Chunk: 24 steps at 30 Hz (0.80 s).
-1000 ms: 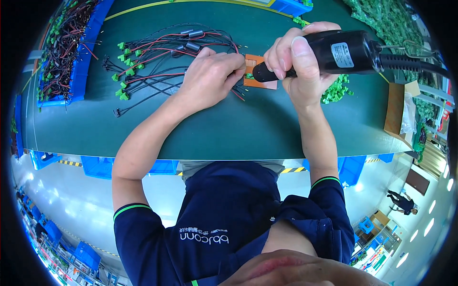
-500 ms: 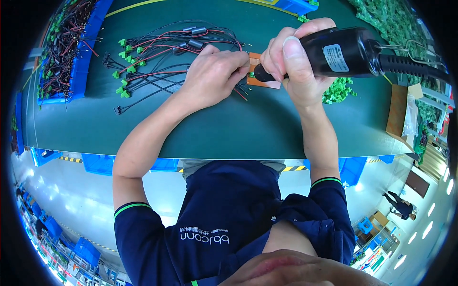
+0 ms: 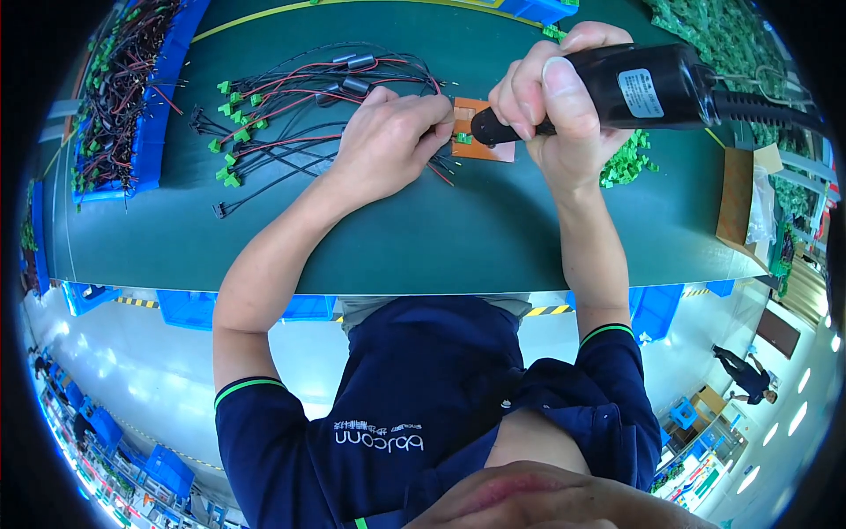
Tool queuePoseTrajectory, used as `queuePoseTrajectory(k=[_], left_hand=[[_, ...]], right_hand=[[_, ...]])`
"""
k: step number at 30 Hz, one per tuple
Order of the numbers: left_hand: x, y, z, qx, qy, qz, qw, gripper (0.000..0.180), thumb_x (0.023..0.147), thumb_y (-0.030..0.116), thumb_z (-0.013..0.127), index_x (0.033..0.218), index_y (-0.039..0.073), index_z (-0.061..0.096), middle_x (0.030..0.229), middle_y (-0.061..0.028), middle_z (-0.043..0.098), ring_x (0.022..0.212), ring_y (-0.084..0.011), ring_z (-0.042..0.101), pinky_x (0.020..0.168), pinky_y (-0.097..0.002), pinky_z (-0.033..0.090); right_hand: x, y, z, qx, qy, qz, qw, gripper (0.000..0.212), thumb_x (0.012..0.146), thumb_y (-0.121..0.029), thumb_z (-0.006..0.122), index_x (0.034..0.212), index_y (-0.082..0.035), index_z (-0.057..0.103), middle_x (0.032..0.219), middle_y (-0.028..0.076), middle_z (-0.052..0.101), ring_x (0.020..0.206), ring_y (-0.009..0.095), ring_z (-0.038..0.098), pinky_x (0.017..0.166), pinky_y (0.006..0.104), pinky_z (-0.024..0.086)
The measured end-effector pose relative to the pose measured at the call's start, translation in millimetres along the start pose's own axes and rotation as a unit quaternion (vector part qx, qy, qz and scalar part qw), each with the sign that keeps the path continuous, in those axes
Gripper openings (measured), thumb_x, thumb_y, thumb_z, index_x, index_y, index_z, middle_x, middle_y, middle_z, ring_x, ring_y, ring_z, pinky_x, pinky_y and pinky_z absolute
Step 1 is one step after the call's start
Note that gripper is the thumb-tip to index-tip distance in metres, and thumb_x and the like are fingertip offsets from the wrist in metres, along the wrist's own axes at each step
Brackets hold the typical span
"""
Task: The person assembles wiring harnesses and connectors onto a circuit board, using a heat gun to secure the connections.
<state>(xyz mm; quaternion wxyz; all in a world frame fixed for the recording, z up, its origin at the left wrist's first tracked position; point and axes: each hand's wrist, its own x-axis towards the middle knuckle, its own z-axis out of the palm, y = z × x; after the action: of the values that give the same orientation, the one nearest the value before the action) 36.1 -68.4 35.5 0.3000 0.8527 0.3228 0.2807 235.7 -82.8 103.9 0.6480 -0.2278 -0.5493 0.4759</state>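
Observation:
My right hand [image 3: 564, 115] is wrapped round a black electric screwdriver [image 3: 679, 88] with a pale label and a thick ribbed cable. Its rounded nose [image 3: 493, 130] hovers over a small orange-brown fixture [image 3: 485, 152] on the green bench. A green terminal block [image 3: 464, 138] sits at the fixture's left side, beside my left hand [image 3: 392, 132]. That hand is closed in a pinch on wires at the fixture's edge; the exact grip is hidden by the fingers. Wire harnesses [image 3: 357, 85] with black cylinders and green connectors [image 3: 233, 110] spread out to the left.
A blue bin [image 3: 150, 141] full of wired harnesses stands at the far left. Loose green terminal blocks [image 3: 626, 163] lie right of my right hand. Near the right edge is a cardboard box [image 3: 736, 198], with bagged green parts [image 3: 714, 35] behind. Another person [image 3: 745, 375] is in the background.
My right hand and the screwdriver have shifted slightly right, and more of the fixture and the green terminal block shows. My left hand stays nearly in place.

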Motion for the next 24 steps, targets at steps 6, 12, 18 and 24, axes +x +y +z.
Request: queuePoseTrajectory(k=[6,12,18,24], left_hand=[[0.5,0.5,-0.4,0.007,0.000,0.003,1.000,0.010,0.091,0.009,0.071,0.092,0.010,0.060,0.079,-0.0034,0.064,0.077,-0.0254,0.063,0.080,-0.0372,0.040],[0.2,1.7,-0.1,0.014,0.004,0.003,1.000,0.008,0.091,0.008,0.069,0.091,0.010,0.061,0.078,-0.0050,0.064,0.077,-0.0267,0.064,0.079,-0.0385,0.041],[0.5,3.2,0.3,0.019,0.016,0.003,1.000,0.007,0.090,0.007,0.068,0.090,0.010,0.061,0.075,-0.0063,0.063,0.076,-0.0278,0.064,0.078,-0.0397,0.042],[-1.3,2.7,1.1,0.019,0.016,-0.003,1.000,0.007,0.090,0.007,0.069,0.091,0.009,0.062,0.074,-0.0058,0.063,0.076,-0.0276,0.064,0.078,-0.0396,0.041]], right_hand=[[-0.1,5.3,3.7,-0.005,0.016,0.003,1.000,0.026,0.099,-0.002,0.059,0.123,-0.010,0.050,0.064,0.008,0.050,0.046,0.014,0.043,0.047,0.0347,0.042],[3.5,9.2,17.2,-0.051,0.104,0.017,0.993,0.018,0.086,-0.004,0.083,0.096,-0.003,0.067,0.078,0.003,0.068,0.063,0.010,0.065,0.059,0.0261,0.054],[1.5,14.8,12.3,-0.188,0.093,-0.050,0.977,0.015,0.086,-0.006,0.083,0.089,-0.003,0.069,0.075,0.000,0.068,0.065,0.009,0.065,0.060,0.0252,0.053],[2.3,12.1,17.3,-0.166,0.093,-0.063,0.980,0.014,0.087,-0.005,0.082,0.087,-0.002,0.068,0.070,0.000,0.066,0.058,0.009,0.062,0.055,0.0250,0.052]])
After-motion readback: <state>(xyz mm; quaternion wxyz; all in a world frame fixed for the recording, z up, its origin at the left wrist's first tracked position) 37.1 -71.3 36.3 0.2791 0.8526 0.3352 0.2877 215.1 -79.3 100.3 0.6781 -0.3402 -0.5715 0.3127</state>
